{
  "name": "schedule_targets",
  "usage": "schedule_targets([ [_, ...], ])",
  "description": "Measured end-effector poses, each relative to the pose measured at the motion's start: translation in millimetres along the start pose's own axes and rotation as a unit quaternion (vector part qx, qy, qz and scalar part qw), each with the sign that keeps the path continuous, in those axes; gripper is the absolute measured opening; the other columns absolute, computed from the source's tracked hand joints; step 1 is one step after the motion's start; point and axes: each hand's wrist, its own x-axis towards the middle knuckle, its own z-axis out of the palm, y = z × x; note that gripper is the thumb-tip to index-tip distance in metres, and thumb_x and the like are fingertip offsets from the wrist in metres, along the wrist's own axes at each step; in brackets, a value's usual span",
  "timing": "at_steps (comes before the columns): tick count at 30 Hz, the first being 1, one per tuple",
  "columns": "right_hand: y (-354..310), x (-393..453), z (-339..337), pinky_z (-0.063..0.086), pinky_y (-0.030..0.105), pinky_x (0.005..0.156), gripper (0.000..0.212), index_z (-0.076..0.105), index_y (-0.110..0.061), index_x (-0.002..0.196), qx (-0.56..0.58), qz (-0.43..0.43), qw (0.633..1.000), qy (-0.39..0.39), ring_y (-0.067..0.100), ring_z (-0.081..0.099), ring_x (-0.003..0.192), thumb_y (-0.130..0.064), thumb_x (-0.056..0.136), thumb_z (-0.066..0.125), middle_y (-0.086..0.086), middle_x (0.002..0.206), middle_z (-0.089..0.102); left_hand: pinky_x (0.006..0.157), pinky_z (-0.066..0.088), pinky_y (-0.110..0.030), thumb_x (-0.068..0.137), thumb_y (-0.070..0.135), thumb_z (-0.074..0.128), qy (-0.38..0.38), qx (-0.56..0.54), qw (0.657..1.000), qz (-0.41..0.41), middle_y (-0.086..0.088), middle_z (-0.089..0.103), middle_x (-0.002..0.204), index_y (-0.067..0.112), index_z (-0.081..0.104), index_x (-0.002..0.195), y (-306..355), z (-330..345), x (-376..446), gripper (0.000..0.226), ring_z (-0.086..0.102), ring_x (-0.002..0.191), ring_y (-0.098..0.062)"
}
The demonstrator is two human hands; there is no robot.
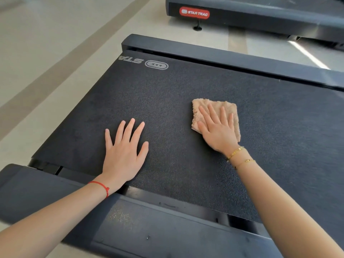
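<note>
- At the bottom of the frame, the near side rail [149, 220] lies under both forearms.
- Lower centre: the left hand [123, 155] lies flat and spread on the belt [176, 86].
- Centre right: the right hand [217, 130] presses spread fingers on the cloth [214, 105], which looks soft, light and likely to bunch; best held flat under the palm.
- The cloth's near edge is hidden.
- Top: a second treadmill [260, 17] is cut off.
</note>
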Motion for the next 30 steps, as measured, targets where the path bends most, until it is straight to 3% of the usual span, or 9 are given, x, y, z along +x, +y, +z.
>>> schedule_targets([
  [9, -28, -77, 12, -0.015, 0.045, 0.120, 0.056, 0.001, -0.045, 0.154, 0.005, -0.134, 0.991, 0.013, 0.023, -0.014, 0.151, -0.051, 0.103, 0.022, -0.020, 0.163, -0.005, 0.120, 0.008, -0.062, 0.100, 0.049, 0.023, -0.007, -0.006, 1.000, -0.003, -0.003, 0.013, 0.166, 0.028, 0.014, 0.158, 2, 4, 1, 0.063, 0.006, 0.153, -0.027],
  [12, -25, -88, 9, -0.014, 0.040, 0.121, 0.058, 0.008, -0.041, 0.156, 0.060, -0.168, 0.984, 0.022, 0.018, -0.011, 0.152, -0.051, 0.103, 0.030, -0.018, 0.163, 0.001, 0.120, 0.006, -0.061, 0.101, 0.046, 0.026, -0.001, -0.023, 1.000, -0.011, -0.002, 0.014, 0.165, 0.026, 0.016, 0.158, 7, 5, -1, 0.061, 0.005, 0.153, -0.025],
  [16, -12, -89, -1, -0.005, 0.038, 0.123, 0.064, 0.020, -0.026, 0.157, 0.146, -0.107, 0.976, 0.125, 0.017, -0.001, 0.153, -0.046, 0.100, 0.044, -0.004, 0.164, 0.013, 0.121, 0.003, -0.059, 0.102, 0.043, 0.026, 0.001, -0.051, 0.999, -0.008, 0.001, 0.013, 0.165, 0.026, 0.017, 0.158, 24, 5, -5, 0.059, 0.001, 0.153, -0.021],
  [19, -2, -86, -3, -0.004, 0.043, 0.123, 0.083, 0.013, -0.018, 0.157, 0.115, -0.034, 0.989, 0.090, 0.024, 0.002, 0.152, -0.060, 0.094, 0.046, 0.000, 0.164, 0.014, 0.122, 0.000, -0.057, 0.103, 0.042, 0.025, -0.001, -0.051, 0.999, -0.004, 0.001, 0.009, 0.166, 0.026, 0.012, 0.158, 39, 7, -9, 0.059, -0.003, 0.153, -0.019],
  [23, -4, -85, 1, 0.006, 0.045, 0.123, 0.096, 0.011, -0.016, 0.157, 0.118, -0.044, 0.989, 0.072, 0.023, 0.019, 0.148, -0.064, 0.087, 0.055, 0.001, 0.160, 0.025, 0.122, 0.000, -0.055, 0.103, 0.041, 0.025, 0.007, -0.049, 0.999, -0.012, 0.001, 0.008, 0.166, 0.025, 0.011, 0.158, 45, 6, -12, 0.059, -0.002, 0.154, -0.018],
  [26, -7, -86, 1, 0.025, 0.037, 0.114, 0.095, 0.017, -0.016, 0.156, 0.119, -0.037, 0.987, 0.101, 0.021, 0.035, 0.134, -0.061, 0.085, 0.060, -0.001, 0.146, 0.042, 0.122, 0.000, -0.054, 0.103, 0.041, 0.023, 0.002, -0.043, 0.999, -0.013, 0.001, 0.006, 0.166, 0.025, 0.009, 0.159, 45, 5, -13, 0.059, -0.003, 0.153, -0.018],
  [30, -17, -87, 3, 0.034, 0.037, 0.098, 0.077, 0.036, -0.013, 0.149, 0.097, -0.039, 0.987, 0.119, 0.026, 0.045, 0.113, -0.048, 0.087, 0.065, 0.003, 0.121, 0.051, 0.122, 0.000, -0.054, 0.103, 0.042, 0.022, -0.003, -0.046, 0.999, -0.015, 0.002, 0.005, 0.166, 0.025, 0.007, 0.159, 46, 3, -12, 0.060, -0.004, 0.153, -0.018],
])
